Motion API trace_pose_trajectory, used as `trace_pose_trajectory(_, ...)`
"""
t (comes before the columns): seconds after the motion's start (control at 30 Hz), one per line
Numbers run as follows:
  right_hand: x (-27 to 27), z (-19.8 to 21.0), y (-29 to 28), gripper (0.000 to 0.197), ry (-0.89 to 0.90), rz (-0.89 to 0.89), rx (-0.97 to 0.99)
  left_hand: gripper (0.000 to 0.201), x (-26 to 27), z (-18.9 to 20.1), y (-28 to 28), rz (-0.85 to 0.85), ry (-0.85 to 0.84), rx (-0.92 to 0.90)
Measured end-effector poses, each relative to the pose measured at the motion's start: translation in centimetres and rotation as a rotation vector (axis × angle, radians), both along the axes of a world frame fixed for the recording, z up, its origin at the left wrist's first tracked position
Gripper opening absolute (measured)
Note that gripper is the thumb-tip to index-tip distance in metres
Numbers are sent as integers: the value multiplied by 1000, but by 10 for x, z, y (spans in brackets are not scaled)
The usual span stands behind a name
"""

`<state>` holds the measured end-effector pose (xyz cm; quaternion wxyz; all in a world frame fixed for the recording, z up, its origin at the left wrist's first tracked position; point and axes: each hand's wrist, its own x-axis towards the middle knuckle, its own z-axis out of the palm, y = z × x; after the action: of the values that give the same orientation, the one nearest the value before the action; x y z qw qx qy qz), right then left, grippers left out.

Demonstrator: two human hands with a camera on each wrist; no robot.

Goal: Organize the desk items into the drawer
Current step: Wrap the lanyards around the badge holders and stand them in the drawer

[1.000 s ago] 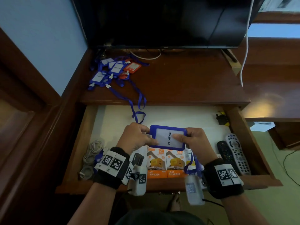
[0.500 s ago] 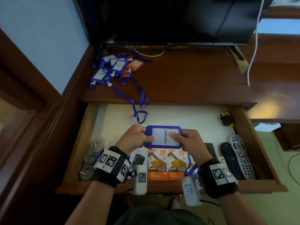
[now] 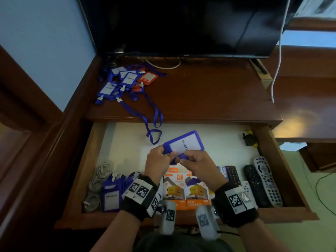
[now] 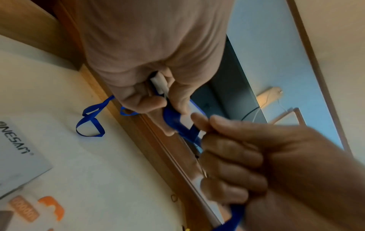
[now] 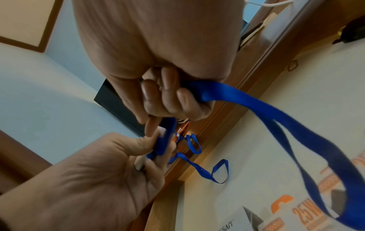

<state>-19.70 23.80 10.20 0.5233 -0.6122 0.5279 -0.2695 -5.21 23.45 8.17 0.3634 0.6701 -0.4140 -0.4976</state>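
A blue badge holder [image 3: 183,144] with a white card sits tilted above the open drawer [image 3: 127,142]. My left hand [image 3: 160,159] pinches its near left end, by the white clip [image 4: 159,82]. My right hand [image 3: 195,161] pinches its near edge and also grips the blue lanyard strap [image 5: 276,118], which loops down toward the charger boxes [image 3: 187,190]. A pile of blue and orange badge holders [image 3: 127,80] lies at the back left of the desk top [image 3: 209,95]. One lanyard [image 3: 154,131] from it hangs into the drawer.
In the drawer lie coiled white cables [image 3: 98,180] at the left, another blue badge holder [image 3: 111,195], several remotes [image 3: 261,184] at the right and a black plug [image 3: 249,139] in the far right corner. A dark monitor [image 3: 181,24] stands at the desk's back.
The badge holder has tilted, its far end swinging up and to the right. Both hands have slid to its near edge, and the right hand now holds the strap.
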Motion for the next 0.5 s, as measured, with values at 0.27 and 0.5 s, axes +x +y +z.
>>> trace_pose_trajectory(0.27, -1, 17, -32, 19, 259, 125, -59, 24, 5, 0, -2, -248, -128, -32)
trace_pose_trajectory(0.5, -11, 17, -50, 17, 400, 310, -125, 14, 19, 12, 0, -618, -256, 76)
